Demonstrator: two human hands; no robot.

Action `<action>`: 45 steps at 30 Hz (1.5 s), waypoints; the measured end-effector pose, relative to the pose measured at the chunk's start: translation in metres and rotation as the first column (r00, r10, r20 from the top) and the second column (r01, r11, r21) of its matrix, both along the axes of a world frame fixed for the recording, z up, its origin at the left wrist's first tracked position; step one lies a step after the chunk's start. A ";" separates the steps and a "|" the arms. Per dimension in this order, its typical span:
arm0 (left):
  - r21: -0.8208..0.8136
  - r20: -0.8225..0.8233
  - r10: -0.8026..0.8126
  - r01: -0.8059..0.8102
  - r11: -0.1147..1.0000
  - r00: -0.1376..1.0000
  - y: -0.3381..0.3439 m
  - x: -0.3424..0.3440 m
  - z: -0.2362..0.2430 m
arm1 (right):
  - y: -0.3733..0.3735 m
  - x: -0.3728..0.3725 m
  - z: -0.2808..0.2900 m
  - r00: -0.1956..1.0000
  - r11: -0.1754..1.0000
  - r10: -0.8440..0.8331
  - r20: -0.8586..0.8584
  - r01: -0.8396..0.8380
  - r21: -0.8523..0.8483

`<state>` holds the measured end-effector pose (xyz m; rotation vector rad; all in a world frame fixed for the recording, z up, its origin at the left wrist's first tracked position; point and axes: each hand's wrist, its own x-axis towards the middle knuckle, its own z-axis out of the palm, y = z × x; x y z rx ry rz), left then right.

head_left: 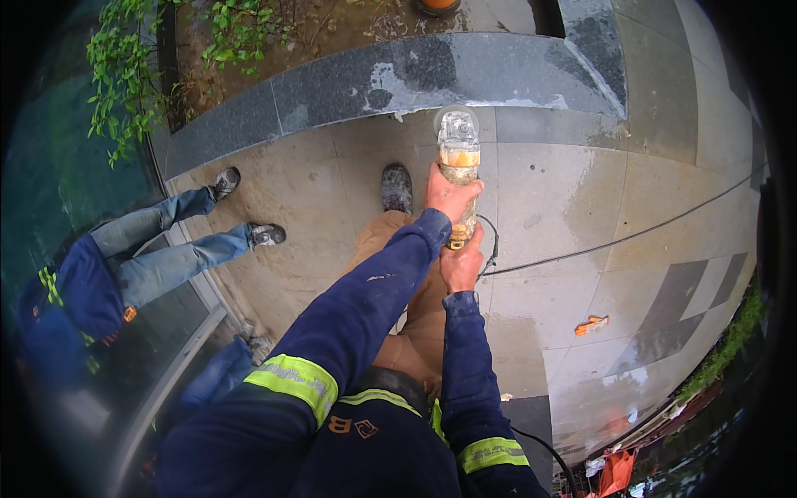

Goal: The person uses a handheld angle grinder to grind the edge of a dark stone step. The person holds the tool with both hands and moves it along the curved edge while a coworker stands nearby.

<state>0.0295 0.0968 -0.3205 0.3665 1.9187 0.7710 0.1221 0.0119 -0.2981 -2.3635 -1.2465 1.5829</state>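
Both my hands are on an angle grinder (pixel 459 156), worn and dusty with orange bands, pointing away from me. My left hand (pixel 448 196) is wrapped round the body behind its head. Closer to me, my right hand (pixel 462 262) grips the rear end, where the power cord (pixel 606 246) comes out. The round disc (pixel 456 119) at the far end lies against or just above the near edge of a grey stone curb (pixel 332 93); contact cannot be made out. White dust or slurry marks the curb there.
Behind the curb is a muddy planting bed (pixel 332 23) with a leafy shrub (pixel 124 79). A person in jeans (pixel 158 228) is at the left, beside glass. The cord runs right across the paving (pixel 540 199); an orange glove-like item (pixel 592 324) lies there. My shoe (pixel 397 187) is near the curb.
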 end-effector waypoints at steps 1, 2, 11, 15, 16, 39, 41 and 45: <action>-0.006 -0.013 -0.008 0.008 1.000 1.000 0.002 -0.001 0.001 | -0.001 -0.001 -0.001 1.000 1.000 0.002 -0.007 -0.002 0.023; 0.035 0.008 0.024 -0.025 0.999 1.000 0.001 -0.002 -0.002 | -0.002 -0.003 -0.002 1.000 0.999 0.004 -0.015 -0.003 0.045; 0.032 0.057 0.047 -0.049 0.998 0.997 -0.005 -0.007 -0.005 | -0.005 -0.003 -0.003 1.000 0.998 0.022 -0.009 -0.021 0.052; 0.079 0.063 0.085 -0.090 0.993 0.994 -0.010 -0.009 -0.022 | 0.003 -0.007 0.000 0.999 0.999 0.037 -0.035 -0.036 0.034; 0.097 0.076 0.098 -0.105 0.990 0.992 -0.010 -0.011 -0.024 | -0.004 -0.005 -0.008 0.997 0.991 0.073 -0.009 -0.071 0.113; 0.092 0.048 0.094 -0.099 0.991 0.994 -0.003 -0.019 -0.016 | -0.008 -0.012 -0.020 0.989 0.952 0.146 0.039 -0.151 0.268; 0.093 0.076 0.139 -0.146 0.985 0.987 -0.011 -0.025 -0.018 | -0.008 -0.015 -0.012 0.992 0.980 0.124 -0.009 -0.122 0.156; 0.061 0.046 0.106 -0.109 0.992 0.993 -0.014 -0.025 -0.018 | -0.009 -0.018 -0.005 0.997 0.994 0.074 -0.014 -0.073 0.081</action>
